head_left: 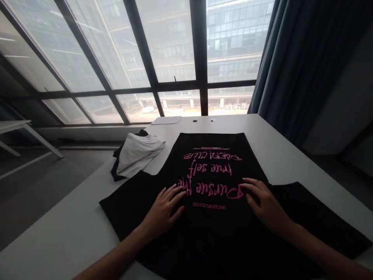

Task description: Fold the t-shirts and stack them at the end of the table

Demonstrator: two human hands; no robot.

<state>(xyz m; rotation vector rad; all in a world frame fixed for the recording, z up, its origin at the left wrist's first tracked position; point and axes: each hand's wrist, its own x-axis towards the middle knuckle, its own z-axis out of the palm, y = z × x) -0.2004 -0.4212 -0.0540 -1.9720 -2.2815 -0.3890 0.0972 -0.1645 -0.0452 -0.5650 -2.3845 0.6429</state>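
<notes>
A black T-shirt (210, 237) lies spread flat on the white table, its hem away from me and its sleeves out to both sides. Pink lettering on it reads upside down from here. My left hand (164, 210) rests on the shirt at the left end of the lettering, fingers stretched out. On the other side, my right hand (264, 202) lies with spread fingers by the right end of the print. Neither hand grips the cloth. The collar end, near me, is partly out of view.
White and black cloth (140, 153) lies crumpled at the table's left edge. Papers (166, 120) lie at the far end of the white table (309, 167), near two round cable holes. A window wall stands beyond, with a blue curtain (291, 70) at right and another table (17, 125) at left.
</notes>
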